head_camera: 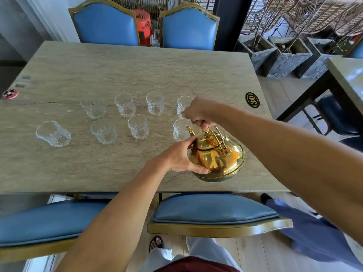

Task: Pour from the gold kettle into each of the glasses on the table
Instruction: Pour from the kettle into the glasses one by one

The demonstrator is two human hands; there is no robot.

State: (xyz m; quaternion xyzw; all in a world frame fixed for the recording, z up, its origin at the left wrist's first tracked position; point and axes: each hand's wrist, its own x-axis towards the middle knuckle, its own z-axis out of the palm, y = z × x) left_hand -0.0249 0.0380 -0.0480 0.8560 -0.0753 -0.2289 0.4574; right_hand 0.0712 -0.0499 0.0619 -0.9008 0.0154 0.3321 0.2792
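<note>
The gold kettle [218, 158] hangs just above the table's near right part, its spout pointing toward the nearest right glass [179, 130]. My right hand [198, 112] is closed around the kettle's handle from above. My left hand [180, 157] cups the kettle's left side near the spout. Several clear glasses stand in two rows across the stone table [98, 75]: one behind my right hand [182, 104], others in the middle [154, 103] [137, 126] and at far left [53, 133]. They look empty.
Blue padded chairs stand at the far side [106, 24] and near side [212, 211] of the table. A black oval number plate [252, 100] lies at the right edge, a small round red item [10, 93] at the left. Stone planters [286, 57] and another table are to the right.
</note>
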